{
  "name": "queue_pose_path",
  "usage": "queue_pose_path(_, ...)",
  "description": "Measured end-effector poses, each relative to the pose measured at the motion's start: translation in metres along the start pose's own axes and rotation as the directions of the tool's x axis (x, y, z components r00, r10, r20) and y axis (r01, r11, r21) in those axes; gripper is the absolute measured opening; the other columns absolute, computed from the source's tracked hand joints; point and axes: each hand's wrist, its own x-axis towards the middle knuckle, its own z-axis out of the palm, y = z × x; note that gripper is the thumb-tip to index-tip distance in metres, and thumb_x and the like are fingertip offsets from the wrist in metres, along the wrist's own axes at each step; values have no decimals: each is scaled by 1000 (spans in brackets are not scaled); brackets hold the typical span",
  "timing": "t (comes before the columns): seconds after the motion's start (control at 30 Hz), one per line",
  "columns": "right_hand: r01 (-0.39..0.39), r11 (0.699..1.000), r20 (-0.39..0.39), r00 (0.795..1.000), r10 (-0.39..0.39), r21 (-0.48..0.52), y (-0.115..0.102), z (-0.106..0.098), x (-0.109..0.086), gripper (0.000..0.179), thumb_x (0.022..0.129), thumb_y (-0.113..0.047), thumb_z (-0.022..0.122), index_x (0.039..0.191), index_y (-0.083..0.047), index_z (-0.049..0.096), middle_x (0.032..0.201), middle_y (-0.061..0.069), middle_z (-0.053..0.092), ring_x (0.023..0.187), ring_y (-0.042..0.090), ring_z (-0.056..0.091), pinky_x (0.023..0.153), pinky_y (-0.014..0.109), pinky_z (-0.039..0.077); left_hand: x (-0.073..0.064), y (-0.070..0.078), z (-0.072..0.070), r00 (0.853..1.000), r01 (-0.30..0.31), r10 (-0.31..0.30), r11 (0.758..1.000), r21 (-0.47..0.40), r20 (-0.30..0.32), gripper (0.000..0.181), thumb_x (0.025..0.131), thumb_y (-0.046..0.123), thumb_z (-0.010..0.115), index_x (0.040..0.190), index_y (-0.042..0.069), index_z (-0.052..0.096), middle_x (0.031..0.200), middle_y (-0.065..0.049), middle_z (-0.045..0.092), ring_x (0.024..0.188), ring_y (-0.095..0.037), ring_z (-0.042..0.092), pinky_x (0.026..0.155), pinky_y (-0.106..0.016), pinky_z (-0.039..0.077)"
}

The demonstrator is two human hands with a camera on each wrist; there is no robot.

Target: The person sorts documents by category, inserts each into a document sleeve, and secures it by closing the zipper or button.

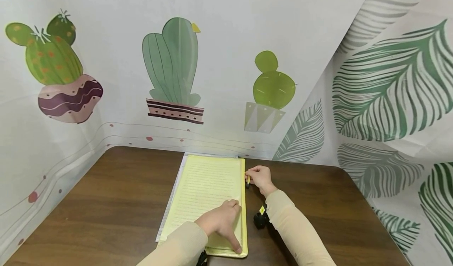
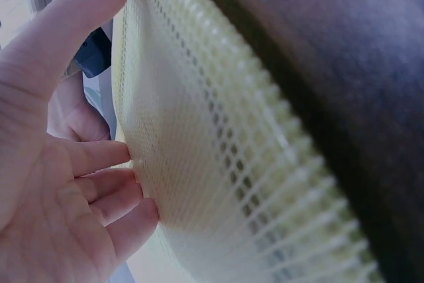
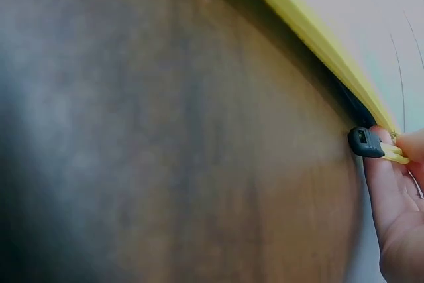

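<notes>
A yellow mesh zipper pouch [image 1: 201, 191] lies flat on the table, and lines of print show through its upper face. My left hand [image 1: 223, 220] rests on the pouch's lower right part, thumb spread toward the near corner. In the left wrist view the fingertips [image 2: 142, 220] touch the mesh and the thumb lies at the edge. At the far right corner my right hand [image 1: 260, 178] pinches the zipper pull, a yellow cord with a black end [image 3: 364, 142], between thumb and fingers. The yellow zipper edge [image 3: 305, 31] runs up to those fingers in the right wrist view.
The brown wooden table [image 1: 106, 203] extends on both sides of the pouch. A pale grey-white edge [image 1: 170, 215] sticks out from under the pouch at its left and far sides. Behind the table hangs a curtain [image 1: 226, 61] printed with cacti and leaves.
</notes>
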Motion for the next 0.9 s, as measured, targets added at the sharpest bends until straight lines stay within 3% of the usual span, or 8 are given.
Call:
queue_pose_path(0.27,-14,999,1,1000,14,-48,-3,-2,3,9,85,-3,64,90,5,65,84,14,67,64,13,66,63,30,58,1,-2,1,1000,-22,22,999,27,-12,118,46,60,86,140,5,41,151,-10,33,138,-26,33,109,-35,37)
queue_pose_path(0.67,10,993,-4,1000,-10,-114,-1,1,8,12,86,-4,63,91,6,65,83,15,67,63,12,65,61,28,57,-2,0,-2,1000,-20,19,999,44,4,121,47,62,85,142,5,38,152,-9,31,138,-25,32,108,-34,38)
queue_pose_path(0.9,-17,990,18,1000,19,-137,-3,-1,10,14,86,-5,63,93,6,66,78,12,69,59,11,64,57,27,56,-3,1,-5,1000,-18,18,999,51,3,118,47,61,85,141,5,40,151,-8,31,137,-24,33,108,-32,38)
